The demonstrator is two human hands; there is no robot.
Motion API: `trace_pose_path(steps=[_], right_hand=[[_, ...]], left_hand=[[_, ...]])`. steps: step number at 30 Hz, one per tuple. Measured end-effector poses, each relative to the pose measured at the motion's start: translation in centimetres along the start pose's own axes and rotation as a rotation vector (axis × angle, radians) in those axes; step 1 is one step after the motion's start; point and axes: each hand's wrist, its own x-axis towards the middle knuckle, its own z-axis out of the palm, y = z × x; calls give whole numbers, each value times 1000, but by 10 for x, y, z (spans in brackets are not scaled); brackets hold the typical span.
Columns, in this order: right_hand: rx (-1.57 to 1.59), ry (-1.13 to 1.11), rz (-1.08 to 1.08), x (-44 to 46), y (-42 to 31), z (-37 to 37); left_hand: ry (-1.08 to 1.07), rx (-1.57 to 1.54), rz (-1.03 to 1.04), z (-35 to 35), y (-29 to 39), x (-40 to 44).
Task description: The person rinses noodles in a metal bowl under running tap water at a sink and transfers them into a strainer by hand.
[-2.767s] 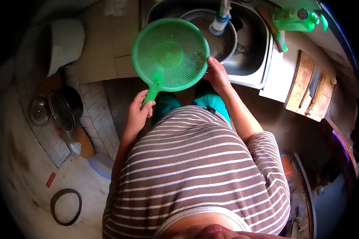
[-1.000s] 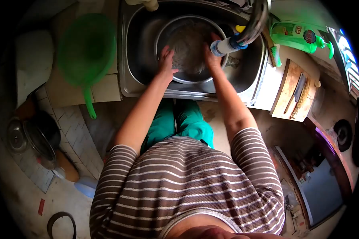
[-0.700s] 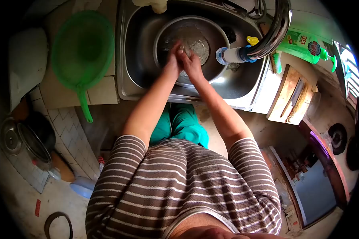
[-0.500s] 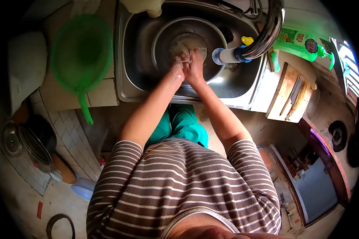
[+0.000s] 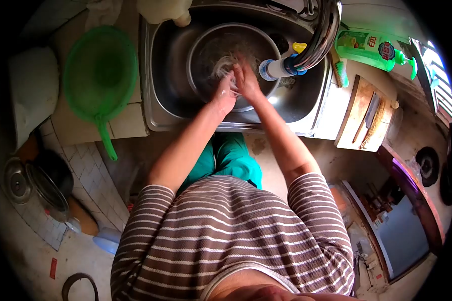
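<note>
Both my hands are down in the metal basin [image 5: 197, 83], near its front edge, and the basin stands inside the steel sink [image 5: 148, 108], touching neither its left edge nor its right. The pale, thin strands [image 5: 222, 66] lie in the basin, around its middle, against and between my hands. My right hand [image 5: 247, 82] has its fingers stretched out and close together, tips blurred; my left hand [image 5: 226, 93] comes up beside it, its fingers partly hidden by strands, so I cannot tell whether they pinch any. To work these well, I would keep my palms loose, lift small bunches and turn them gently instead of squeezing, since such fine strands probably snap or tangle. Staying below the basin's rim should keep any loose ends out of the sink. The faucet's nozzle [image 5: 276, 69] hangs over the basin's right edge, so I would mind my right knuckles there. The green colander [image 5: 100, 75] rests on the counter [image 5: 128, 122] by the sink's left edge, its handle jutting past the counter's front edge.
</note>
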Motion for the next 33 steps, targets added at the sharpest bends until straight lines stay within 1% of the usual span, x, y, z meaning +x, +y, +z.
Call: trace_pose_path(steps=[2, 3, 5, 6, 8, 9, 11, 14, 18, 23, 25, 26, 28, 31, 33], right_hand=[[-375, -200, 97, 9, 7, -20], [-376, -201, 99, 10, 6, -30], [-14, -28, 61, 20, -4, -54], [166, 57, 39, 28, -12, -66], [293, 216, -163, 51, -40, -93], [465, 268, -177, 59, -68, -98], [609, 330, -212, 75, -99, -114], [710, 425, -192, 90, -113, -134], [725, 524, -167, 99, -113, -147], [696, 585, -171, 112, -124, -156], [463, 644, -136, 117, -131, -159], [462, 644, -134, 119, -132, -160], [491, 584, -246, 124, -131, -161], [521, 561, -185, 127, -122, -165], [566, 562, -210, 125, -122, -164]], left_hand=[[-91, 53, 6, -9, 6, -5], [-90, 52, 4, -10, 9, -9], [104, 282, 17, -4, 19, -15], [101, 278, 20, -6, 18, -13], [117, 374, 69, -16, 13, -8], [75, 384, 54, -8, 18, -23], [93, 404, 77, -10, 14, -23], [90, 429, 111, -12, 13, -24], [76, 428, 129, -19, 12, -19], [72, 423, 172, -27, 12, -12], [80, 419, 175, -31, 10, -8], [93, 439, 192, -33, 10, -6], [108, 460, 205, -36, 8, -4], [121, 458, 203, -38, 6, -3], [128, 458, 197, -36, 8, -4]])
